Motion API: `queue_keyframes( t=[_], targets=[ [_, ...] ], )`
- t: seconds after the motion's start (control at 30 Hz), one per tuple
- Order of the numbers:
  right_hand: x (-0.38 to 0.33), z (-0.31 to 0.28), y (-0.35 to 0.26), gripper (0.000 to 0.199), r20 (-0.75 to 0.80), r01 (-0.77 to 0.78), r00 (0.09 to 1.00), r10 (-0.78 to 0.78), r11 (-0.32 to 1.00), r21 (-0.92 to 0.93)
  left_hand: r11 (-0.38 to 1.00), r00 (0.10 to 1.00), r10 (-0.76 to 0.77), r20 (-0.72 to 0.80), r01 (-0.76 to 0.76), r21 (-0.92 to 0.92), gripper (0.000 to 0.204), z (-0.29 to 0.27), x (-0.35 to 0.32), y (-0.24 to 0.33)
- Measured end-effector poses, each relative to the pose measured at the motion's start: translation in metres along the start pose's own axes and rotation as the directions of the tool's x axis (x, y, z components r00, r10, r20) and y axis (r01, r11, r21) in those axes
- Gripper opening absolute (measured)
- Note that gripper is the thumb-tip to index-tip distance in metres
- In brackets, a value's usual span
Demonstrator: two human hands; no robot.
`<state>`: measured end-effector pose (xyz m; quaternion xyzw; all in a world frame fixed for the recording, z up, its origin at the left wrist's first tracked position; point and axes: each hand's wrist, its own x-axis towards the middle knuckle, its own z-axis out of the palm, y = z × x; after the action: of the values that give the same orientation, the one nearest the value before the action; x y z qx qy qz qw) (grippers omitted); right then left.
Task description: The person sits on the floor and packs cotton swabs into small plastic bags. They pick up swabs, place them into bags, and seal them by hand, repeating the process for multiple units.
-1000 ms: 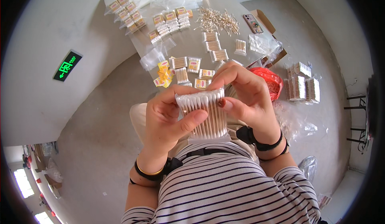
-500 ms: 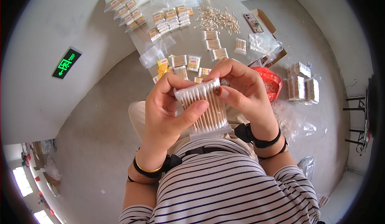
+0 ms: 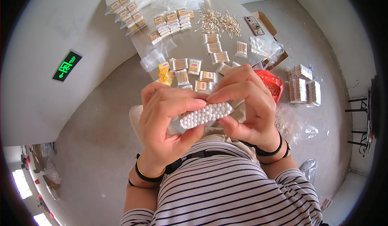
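A small clear bag of cotton swabs [image 3: 206, 115] is held in front of my waist, its rows of white tips turned up toward me. My left hand [image 3: 161, 114] grips its left end, thumb below and fingers along the far side. At the other end, my right hand [image 3: 248, 108] pinches the bag between thumb and fingers. Just beyond my hands on the metal table [image 3: 188, 46] lie bagged swabs with a yellow card [image 3: 195, 67], several unlabelled swab packs [image 3: 220, 57] and loose yellow cards [image 3: 165, 75].
Farther back are stacked swab packs [image 3: 171, 17], a heap of loose swabs [image 3: 220, 23] and a phone [image 3: 254, 26]. Clear plastic bags [image 3: 264, 46] lie at the table's right edge. A red bag [image 3: 271, 84] and stacked bundles [image 3: 301, 89] are at the right.
The bag of swabs has been tipped from showing its long flat side to showing its tip ends. Both hands have moved down slightly and shifted their hold.
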<state>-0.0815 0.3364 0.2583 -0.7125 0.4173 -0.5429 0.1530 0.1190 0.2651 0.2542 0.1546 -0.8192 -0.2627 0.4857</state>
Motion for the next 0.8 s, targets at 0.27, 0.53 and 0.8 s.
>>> queue_keyframes(
  t=[0.27,0.53,0.8],
  targets=[
    [0.0,-0.001,-0.002,0.029,0.002,0.128,0.992,-0.128,0.987,-0.094,0.997,0.998,0.066,0.016,-0.066,0.026,0.037,-0.006,0.0,0.005],
    [0.001,-0.002,-0.011,0.024,-0.01,0.116,0.993,-0.117,0.99,-0.086,0.994,0.996,0.093,0.015,-0.093,0.053,0.039,-0.007,-0.002,0.007],
    [0.0,-0.002,-0.006,0.028,-0.005,0.168,0.985,-0.17,0.977,-0.13,0.993,0.994,0.11,0.012,-0.111,0.049,0.036,-0.007,-0.003,0.006]
  ],
)
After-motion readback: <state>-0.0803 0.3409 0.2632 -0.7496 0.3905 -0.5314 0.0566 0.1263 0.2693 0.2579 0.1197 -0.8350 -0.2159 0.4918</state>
